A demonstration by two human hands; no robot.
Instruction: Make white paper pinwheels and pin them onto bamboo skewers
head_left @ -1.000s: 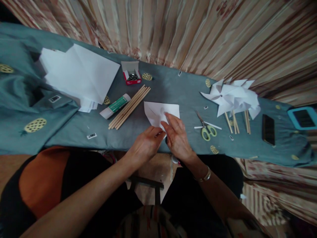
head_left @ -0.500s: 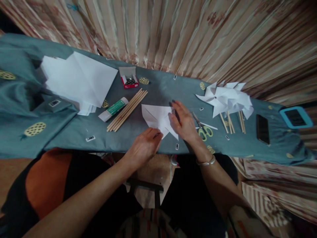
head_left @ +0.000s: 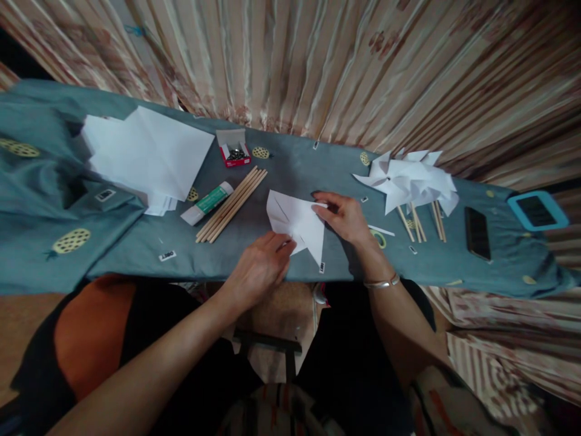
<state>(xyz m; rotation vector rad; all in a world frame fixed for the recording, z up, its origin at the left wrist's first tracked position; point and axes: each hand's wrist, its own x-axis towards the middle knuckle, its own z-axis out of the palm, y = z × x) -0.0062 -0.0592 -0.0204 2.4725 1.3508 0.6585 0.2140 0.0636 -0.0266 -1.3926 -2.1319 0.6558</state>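
A white paper sheet [head_left: 300, 219] with slits running in from its corners lies in front of me, partly folded toward its middle. My left hand [head_left: 263, 260] is closed at its lower left, fingertips pressed together on the paper. At the upper right corner, my right hand [head_left: 345, 217] pinches the sheet between thumb and fingers. Just beyond my right wrist, green-handled scissors [head_left: 379, 238] are mostly covered by that hand. To the left lie several wooden sticks [head_left: 232, 206] side by side and a glue stick [head_left: 207, 203].
A red-and-white box of metal pins [head_left: 235, 152] is open at the back. White paper sheets [head_left: 154, 148] are piled on the left. Paper pinwheels on sticks [head_left: 411, 178] lie at right, near a dark phone [head_left: 477, 233] and a blue-framed device [head_left: 538, 211]. A pleated curtain [head_left: 290, 66] hangs behind the table.
My right hand has moved from lying over the sheet to pinching its upper right corner, now covering more of the scissors. The paper has turned slightly. My left hand stays at its lower left.
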